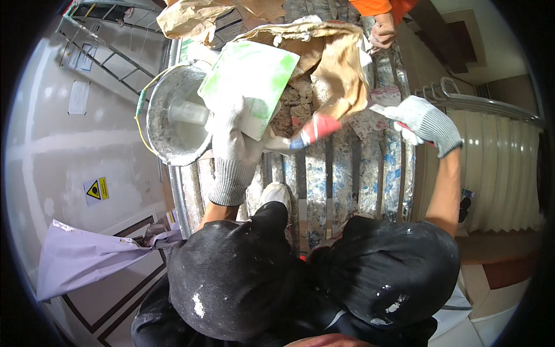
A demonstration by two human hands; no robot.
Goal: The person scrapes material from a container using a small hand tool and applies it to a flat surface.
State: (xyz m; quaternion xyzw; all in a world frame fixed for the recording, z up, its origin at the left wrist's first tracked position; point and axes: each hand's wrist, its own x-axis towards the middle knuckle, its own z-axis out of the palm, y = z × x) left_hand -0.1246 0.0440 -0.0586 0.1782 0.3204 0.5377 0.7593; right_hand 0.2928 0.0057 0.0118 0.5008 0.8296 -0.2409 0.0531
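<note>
My left hand, in a light knit glove, grips a pale green board with whitish smears on its face. Just left of that hand stands a metal bucket with a yellow wire handle, its inside coated pale. My right hand, gloved too, holds a putty knife whose blade points left. Between my hands lies an open brown paper sack. Near its lower edge a blurred red, white and blue piece shows; I cannot tell what it is.
The slatted platform under my feet is spattered. Another person's hand is at the sack's upper right. Crumpled brown paper lies at the top. A metal ladder is at upper left, a purple sheet at lower left, and metal rails at right.
</note>
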